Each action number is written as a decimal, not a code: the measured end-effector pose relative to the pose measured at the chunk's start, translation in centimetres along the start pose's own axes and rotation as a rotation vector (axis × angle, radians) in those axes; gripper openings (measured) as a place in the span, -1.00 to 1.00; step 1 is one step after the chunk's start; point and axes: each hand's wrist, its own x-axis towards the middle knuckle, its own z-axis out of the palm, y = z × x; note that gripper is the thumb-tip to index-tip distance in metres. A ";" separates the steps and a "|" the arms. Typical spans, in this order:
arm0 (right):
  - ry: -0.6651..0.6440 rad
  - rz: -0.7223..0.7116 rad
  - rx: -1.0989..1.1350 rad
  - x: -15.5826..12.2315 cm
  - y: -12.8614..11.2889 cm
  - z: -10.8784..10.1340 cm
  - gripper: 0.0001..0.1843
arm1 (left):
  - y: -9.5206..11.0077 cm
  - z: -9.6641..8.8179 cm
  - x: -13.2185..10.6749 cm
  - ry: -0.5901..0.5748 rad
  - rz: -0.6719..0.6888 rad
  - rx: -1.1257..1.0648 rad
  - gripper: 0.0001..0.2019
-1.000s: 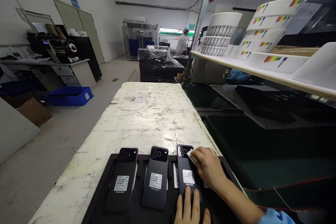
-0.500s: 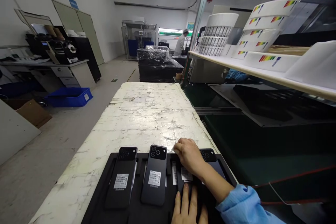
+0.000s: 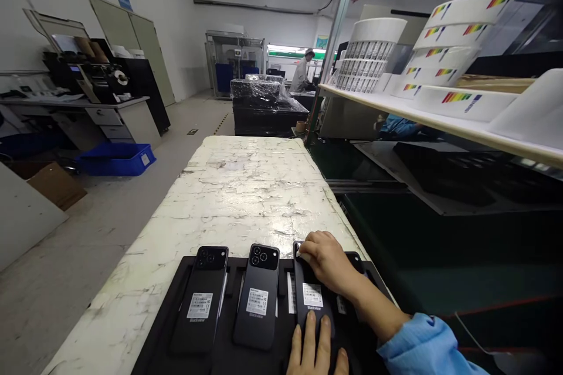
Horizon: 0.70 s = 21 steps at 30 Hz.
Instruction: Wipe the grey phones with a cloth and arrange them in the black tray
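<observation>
Pinching a small white wad (image 3: 299, 254) between its bent fingertips, the right hand (image 3: 324, 259) reaches across the third smartphone (image 3: 313, 300) from the left, at its camera block, hiding most of that block. The left hand (image 3: 311, 354) comes in from the near edge, fingers apart and laid on the lower back of the same smartphone, just below its Blackview lettering; it grips nothing. This smartphone lies back up in a black tray (image 3: 159, 334), its far end reaching past the tray's far edge. To its left lie the second smartphone (image 3: 256, 299) and, farther left, the first smartphone (image 3: 199, 304), both back up with white labels. On the right, a fourth smartphone (image 3: 354, 257) is largely hidden behind the right forearm. The tray sits on the near end of a cracked, cream-coloured tabletop (image 3: 246, 187).
</observation>
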 end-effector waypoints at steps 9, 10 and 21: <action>0.120 0.105 -0.059 -1.1 2.2 0.3 -0.82 | -0.5 -0.4 0.1 -0.002 0.042 -0.023 -0.62; 0.133 0.115 -0.056 -1.8 2.3 0.3 -0.81 | -0.3 -0.2 0.1 0.041 0.016 -0.031 -0.62; 0.226 0.149 -0.010 0.2 1.0 1.9 -0.84 | -0.5 -0.3 -0.1 -0.050 0.031 -0.008 -0.64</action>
